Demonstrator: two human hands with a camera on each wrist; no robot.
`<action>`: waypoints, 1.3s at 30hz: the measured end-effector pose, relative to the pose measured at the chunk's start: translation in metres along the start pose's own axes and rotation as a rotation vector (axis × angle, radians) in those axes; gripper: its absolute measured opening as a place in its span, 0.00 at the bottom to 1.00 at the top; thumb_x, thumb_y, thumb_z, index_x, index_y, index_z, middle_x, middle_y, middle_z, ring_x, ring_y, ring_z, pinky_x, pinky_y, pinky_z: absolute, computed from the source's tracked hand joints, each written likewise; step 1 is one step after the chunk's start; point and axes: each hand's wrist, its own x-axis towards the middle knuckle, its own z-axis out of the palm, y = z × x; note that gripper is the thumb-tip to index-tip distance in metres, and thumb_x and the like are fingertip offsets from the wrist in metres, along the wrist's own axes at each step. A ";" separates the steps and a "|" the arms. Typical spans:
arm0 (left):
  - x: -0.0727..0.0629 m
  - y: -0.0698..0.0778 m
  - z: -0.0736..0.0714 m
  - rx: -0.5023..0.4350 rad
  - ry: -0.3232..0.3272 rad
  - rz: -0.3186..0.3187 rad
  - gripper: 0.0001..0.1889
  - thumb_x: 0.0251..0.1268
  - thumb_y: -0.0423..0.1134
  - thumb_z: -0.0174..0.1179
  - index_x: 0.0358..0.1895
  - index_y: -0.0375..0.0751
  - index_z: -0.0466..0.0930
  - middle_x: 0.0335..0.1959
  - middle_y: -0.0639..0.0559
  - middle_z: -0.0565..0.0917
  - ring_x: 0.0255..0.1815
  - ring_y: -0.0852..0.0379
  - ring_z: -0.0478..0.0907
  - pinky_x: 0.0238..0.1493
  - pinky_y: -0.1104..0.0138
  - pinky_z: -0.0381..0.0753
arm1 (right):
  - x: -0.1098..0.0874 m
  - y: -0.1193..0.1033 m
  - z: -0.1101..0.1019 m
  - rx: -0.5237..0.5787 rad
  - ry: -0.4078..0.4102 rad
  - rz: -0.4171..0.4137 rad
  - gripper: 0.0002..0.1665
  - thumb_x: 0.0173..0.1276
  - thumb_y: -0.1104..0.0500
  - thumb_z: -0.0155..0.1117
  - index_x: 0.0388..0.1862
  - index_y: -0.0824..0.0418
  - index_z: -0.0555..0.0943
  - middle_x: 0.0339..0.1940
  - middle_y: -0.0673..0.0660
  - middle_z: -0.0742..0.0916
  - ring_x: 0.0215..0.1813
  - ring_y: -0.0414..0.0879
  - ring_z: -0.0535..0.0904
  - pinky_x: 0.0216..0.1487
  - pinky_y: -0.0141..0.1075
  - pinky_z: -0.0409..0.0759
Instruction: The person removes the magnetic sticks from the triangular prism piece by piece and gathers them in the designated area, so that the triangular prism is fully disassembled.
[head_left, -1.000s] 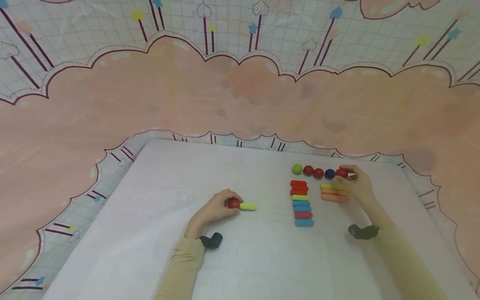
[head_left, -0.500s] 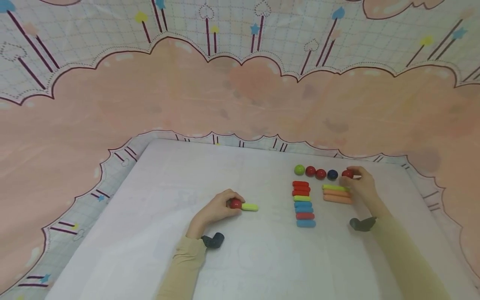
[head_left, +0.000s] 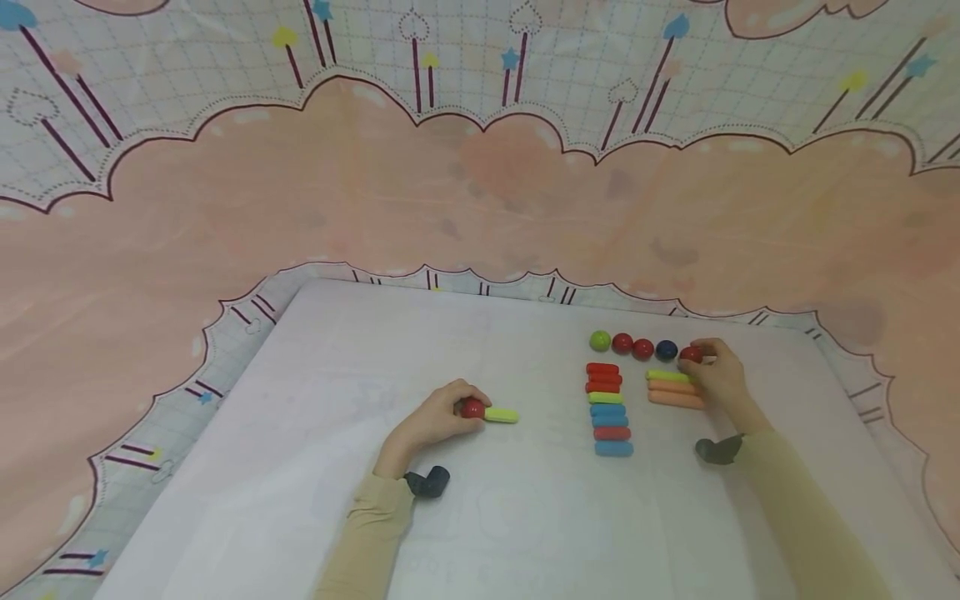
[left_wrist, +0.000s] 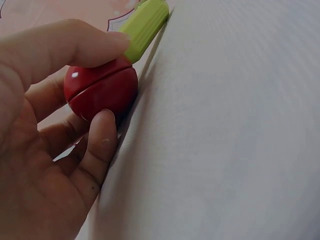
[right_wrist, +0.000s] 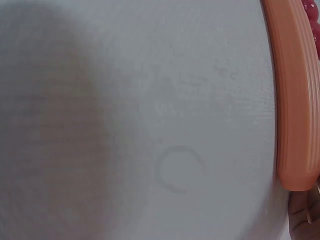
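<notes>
My left hand (head_left: 435,417) grips a red ball (left_wrist: 107,92) between thumb and fingers, close over the white table. A yellow-green ribbed stick (left_wrist: 146,31) lies end-on against that ball, pointing right in the head view. At the far right, my right hand (head_left: 723,379) pinches another red ball (head_left: 690,355) beside the navy ball (head_left: 666,350), at the end of a row. Below this hand lie a yellow-green stick (head_left: 666,376) and orange sticks (head_left: 675,400), their right ends partly covered by it. The right wrist view shows an orange stick (right_wrist: 295,100) with fingertips (right_wrist: 300,215) by its end.
The row continues left with two red balls (head_left: 622,342) and a green ball (head_left: 600,341). Below stands a column of short red, yellow-green and blue sticks (head_left: 609,410). A patterned cloth (head_left: 450,200) hangs behind the white table (head_left: 375,333).
My right hand shifted the red ball a little right, away from the navy ball, then back closer to it and slightly nearer to me. The left hand stays on its ball.
</notes>
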 end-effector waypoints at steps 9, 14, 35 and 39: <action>-0.001 0.001 0.000 -0.012 0.000 -0.008 0.13 0.58 0.34 0.65 0.47 0.47 0.82 0.44 0.51 0.78 0.44 0.57 0.70 0.45 0.71 0.72 | -0.001 -0.001 0.002 -0.021 0.013 -0.028 0.32 0.72 0.56 0.55 0.69 0.68 0.60 0.65 0.74 0.67 0.59 0.65 0.65 0.55 0.51 0.70; -0.001 0.003 0.000 -0.028 0.000 -0.017 0.14 0.57 0.33 0.66 0.47 0.47 0.82 0.45 0.51 0.78 0.44 0.57 0.70 0.47 0.70 0.72 | -0.002 0.003 0.000 -0.030 0.028 -0.056 0.33 0.71 0.54 0.56 0.69 0.68 0.60 0.65 0.74 0.68 0.58 0.65 0.67 0.52 0.49 0.70; -0.001 0.002 -0.002 -0.021 -0.008 0.012 0.14 0.57 0.34 0.66 0.47 0.46 0.82 0.45 0.49 0.78 0.43 0.57 0.70 0.44 0.72 0.71 | -0.015 -0.002 -0.017 -0.036 0.214 -0.100 0.28 0.72 0.55 0.54 0.67 0.67 0.65 0.59 0.71 0.76 0.54 0.61 0.74 0.39 0.25 0.67; 0.000 0.004 -0.002 -0.026 -0.008 0.011 0.14 0.57 0.34 0.66 0.47 0.46 0.82 0.45 0.49 0.78 0.42 0.57 0.69 0.44 0.72 0.70 | -0.020 -0.012 -0.019 -0.024 0.245 -0.084 0.28 0.72 0.55 0.55 0.66 0.66 0.66 0.59 0.70 0.77 0.55 0.61 0.74 0.39 0.25 0.67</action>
